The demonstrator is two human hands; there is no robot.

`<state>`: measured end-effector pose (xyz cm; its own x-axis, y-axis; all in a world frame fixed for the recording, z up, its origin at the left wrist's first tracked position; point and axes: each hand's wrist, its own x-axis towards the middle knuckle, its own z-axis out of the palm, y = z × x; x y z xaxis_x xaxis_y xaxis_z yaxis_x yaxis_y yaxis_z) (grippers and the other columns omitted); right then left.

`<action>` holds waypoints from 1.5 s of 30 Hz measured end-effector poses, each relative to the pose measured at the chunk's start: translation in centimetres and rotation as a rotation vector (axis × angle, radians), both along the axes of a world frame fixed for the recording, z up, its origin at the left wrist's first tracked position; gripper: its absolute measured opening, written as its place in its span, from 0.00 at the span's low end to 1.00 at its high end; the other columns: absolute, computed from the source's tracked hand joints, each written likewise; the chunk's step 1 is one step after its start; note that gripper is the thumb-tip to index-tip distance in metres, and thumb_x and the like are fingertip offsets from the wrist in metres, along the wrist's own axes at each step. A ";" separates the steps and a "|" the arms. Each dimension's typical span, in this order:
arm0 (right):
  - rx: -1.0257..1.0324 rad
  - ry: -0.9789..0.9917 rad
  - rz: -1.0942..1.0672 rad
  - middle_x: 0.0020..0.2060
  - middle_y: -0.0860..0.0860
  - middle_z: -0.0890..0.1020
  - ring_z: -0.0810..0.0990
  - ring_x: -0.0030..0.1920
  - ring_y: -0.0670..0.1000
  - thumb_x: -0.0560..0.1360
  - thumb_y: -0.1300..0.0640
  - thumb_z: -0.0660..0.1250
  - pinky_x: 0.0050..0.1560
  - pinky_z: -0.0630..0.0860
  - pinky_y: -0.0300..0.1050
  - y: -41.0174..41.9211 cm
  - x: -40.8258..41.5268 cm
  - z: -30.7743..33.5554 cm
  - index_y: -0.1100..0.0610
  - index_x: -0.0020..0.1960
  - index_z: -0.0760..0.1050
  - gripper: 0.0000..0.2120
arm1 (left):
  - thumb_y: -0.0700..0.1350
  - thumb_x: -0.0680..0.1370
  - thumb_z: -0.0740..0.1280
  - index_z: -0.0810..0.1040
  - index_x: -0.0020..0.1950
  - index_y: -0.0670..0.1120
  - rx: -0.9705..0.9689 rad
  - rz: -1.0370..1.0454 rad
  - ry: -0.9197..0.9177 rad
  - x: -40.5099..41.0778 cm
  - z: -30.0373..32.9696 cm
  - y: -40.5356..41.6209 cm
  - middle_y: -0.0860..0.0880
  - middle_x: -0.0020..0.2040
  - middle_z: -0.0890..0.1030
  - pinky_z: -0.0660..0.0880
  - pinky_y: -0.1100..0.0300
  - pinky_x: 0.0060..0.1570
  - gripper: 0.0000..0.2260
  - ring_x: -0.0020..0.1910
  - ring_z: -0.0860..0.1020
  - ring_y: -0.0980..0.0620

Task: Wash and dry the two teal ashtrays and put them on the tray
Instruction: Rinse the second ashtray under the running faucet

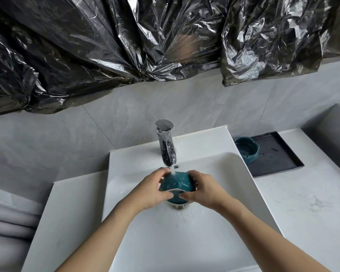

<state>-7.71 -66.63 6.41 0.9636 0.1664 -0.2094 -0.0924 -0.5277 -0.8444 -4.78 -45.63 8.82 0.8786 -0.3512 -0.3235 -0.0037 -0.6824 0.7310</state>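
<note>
Left hand and right hand: both clamped on a teal ashtray, held bottom-up under the faucet stream over the sink. Second teal ashtray: on black tray, tabletop right. Risk: wet glaze slipping, chipping on basin.

Crinkled black plastic sheeting hangs above a grey marble-patterned tiled wall, behind a white stone counter under soft, even light.
</note>
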 end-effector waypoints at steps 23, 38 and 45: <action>0.039 -0.025 -0.017 0.46 0.46 0.83 0.82 0.46 0.48 0.63 0.46 0.74 0.51 0.79 0.50 -0.2 -0.1 0.0 0.51 0.58 0.75 0.25 | 0.42 0.69 0.75 0.72 0.62 0.58 -0.233 0.123 0.114 -0.3 -0.6 0.2 0.54 0.62 0.78 0.78 0.59 0.57 0.26 0.56 0.80 0.57; 0.215 0.014 -0.151 0.43 0.44 0.84 0.83 0.43 0.43 0.65 0.52 0.77 0.49 0.81 0.44 0.3 -0.5 -0.1 0.47 0.49 0.78 0.14 | 0.30 0.76 0.68 0.71 0.69 0.51 -0.591 0.340 0.480 -1.4 -1.5 0.3 0.45 0.62 0.81 0.79 0.46 0.57 0.25 0.61 0.81 0.42; 0.025 -0.157 -0.055 0.38 0.47 0.81 0.76 0.38 0.46 0.68 0.48 0.74 0.39 0.72 0.38 1.2 0.0 1.9 0.54 0.51 0.79 0.15 | 0.41 0.72 0.73 0.72 0.69 0.49 -0.544 0.303 0.478 -0.9 -0.8 0.5 0.46 0.62 0.82 0.77 0.47 0.61 0.27 0.60 0.81 0.43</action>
<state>-7.71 -65.46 8.29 0.9919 0.1154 -0.0523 0.0130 -0.5037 -0.8638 -5.73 -45.08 8.01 0.7705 -0.3356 -0.5419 0.5247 -0.1488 0.8382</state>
